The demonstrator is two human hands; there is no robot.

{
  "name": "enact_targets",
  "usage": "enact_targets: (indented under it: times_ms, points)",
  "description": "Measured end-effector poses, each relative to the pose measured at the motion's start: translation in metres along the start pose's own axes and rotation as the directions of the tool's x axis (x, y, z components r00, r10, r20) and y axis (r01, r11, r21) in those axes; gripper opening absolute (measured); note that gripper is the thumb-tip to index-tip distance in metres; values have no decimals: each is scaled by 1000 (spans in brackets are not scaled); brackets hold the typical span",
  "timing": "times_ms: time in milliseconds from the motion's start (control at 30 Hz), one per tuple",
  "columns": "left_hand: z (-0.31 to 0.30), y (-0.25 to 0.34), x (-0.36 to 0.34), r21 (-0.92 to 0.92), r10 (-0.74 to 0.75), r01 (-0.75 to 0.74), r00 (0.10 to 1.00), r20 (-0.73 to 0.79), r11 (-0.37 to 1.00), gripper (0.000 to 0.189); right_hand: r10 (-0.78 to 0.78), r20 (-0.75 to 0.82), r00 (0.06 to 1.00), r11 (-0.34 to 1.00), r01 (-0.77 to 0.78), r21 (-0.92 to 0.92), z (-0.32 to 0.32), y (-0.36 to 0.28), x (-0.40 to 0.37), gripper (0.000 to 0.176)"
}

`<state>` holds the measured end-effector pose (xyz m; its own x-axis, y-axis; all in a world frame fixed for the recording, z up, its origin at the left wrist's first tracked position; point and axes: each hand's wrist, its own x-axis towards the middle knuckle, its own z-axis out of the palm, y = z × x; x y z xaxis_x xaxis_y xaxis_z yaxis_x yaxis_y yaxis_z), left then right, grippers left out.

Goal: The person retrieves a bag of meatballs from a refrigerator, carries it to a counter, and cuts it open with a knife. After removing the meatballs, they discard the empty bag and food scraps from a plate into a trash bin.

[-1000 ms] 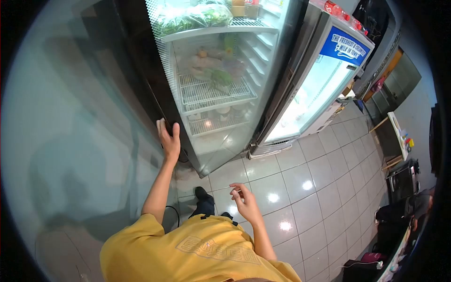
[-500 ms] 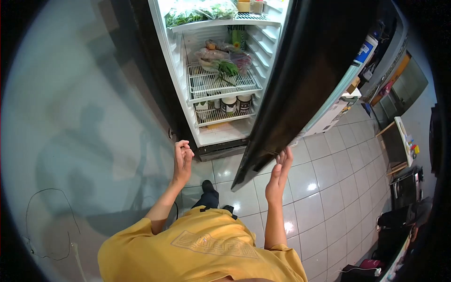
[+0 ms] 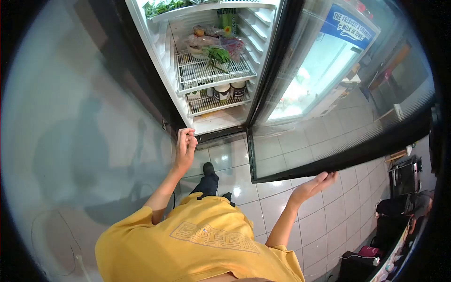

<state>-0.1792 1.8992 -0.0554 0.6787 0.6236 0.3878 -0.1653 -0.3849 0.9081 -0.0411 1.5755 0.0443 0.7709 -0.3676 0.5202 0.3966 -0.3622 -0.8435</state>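
My right hand [image 3: 319, 184] touches the lower black edge of the glass fridge door [image 3: 300, 150], which stands wide open to the right. Its fingers are curled at the frame. Near the lower left corner of the fridge [image 3: 221, 123], my left hand [image 3: 186, 145] is raised with bent fingers and nothing visible in it. On a wire shelf [image 3: 188, 80] lie leafy greens [image 3: 219, 55] and bagged produce [image 3: 202, 41]. Below them, two dark-labelled jars [image 3: 221, 93] stand on a lower shelf. More greens [image 3: 164, 7] sit on the top shelf.
Through the door glass shows a second lit fridge [image 3: 300, 89] with a blue banner. A pale wall [image 3: 94, 141] rises on the left. Tiled floor [image 3: 268, 207] lies below; a person in dark clothes [image 3: 418, 204] and a black appliance [image 3: 404, 176] are at the far right.
The fridge door has swung further open to the right, and my right hand has moved right with it. My left hand stays near the fridge's left side. The view has shifted slightly.
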Motion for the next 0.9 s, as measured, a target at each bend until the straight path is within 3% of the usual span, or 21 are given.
enact_targets:
  times_ms: [33, 67, 100, 167, 200, 267, 300, 333, 400, 600, 667, 733, 833, 900]
  points:
    - [1, -5, 6, -7, 1, -1, 1000, 13, 1000, 28, -151, -56, 987, 988, 149, -36, 3, -6, -2, 57]
    - [1, -10, 14, -2, -12, 12, 1000, 13, 1000, 28, -394, -169, 904, 918, 375, -133, 7, -8, -4, 42]
    - [-1, -14, 22, -45, -16, 18, 999, 33, 999, 28, -390, -154, 908, 919, 372, -134, 13, -8, -5, 42]
    - [-4, -26, 39, -88, -29, 34, 998, 59, 996, 28, -684, -258, 682, 711, 702, -28, 28, -13, -7, 26]
    - [-6, -34, 49, -111, -32, 38, 998, 51, 993, 28, -572, -243, 783, 787, 608, 107, 51, -32, -11, 16]
    - [-11, -45, 72, -141, -34, 39, 999, 38, 989, 28, -536, 88, 840, 844, 532, 67, 85, -31, -9, 15]
    - [-15, -48, 85, -86, -20, 22, 1000, 24, 996, 26, -505, 236, 830, 858, 513, 33, 110, -37, -4, 18]
    - [-19, -50, 101, -28, -4, 4, 1000, 5, 1000, 25, -518, 235, 822, 851, 524, 44, 135, -43, 3, 18]
    - [-31, -49, 131, 22, 37, -36, 999, -41, 999, 23, -384, 543, 747, 909, 409, 80, 184, -52, 12, 26]
    - [-66, -83, 172, 135, 30, -14, 993, -118, 991, 14, -439, 705, 557, 892, 364, 268, 346, -62, 47, 22]
    - [-70, -95, 179, 133, -28, 45, 992, -125, 990, 12, -559, 635, 533, 822, 456, 341, 411, -52, 62, 25]
    - [-70, -95, 183, 152, -60, 74, 994, -96, 986, 12, -447, 752, 484, 880, 388, 273, 469, -37, 79, 37]
    - [-66, -100, 193, 157, -83, 96, 993, -83, 983, 11, -570, 684, 456, 807, 466, 362, 555, -21, 102, 48]
    - [-63, -102, 193, 151, -181, 187, 982, -50, 971, 12, -672, 579, 463, 694, 667, 272, 601, -5, 116, 49]
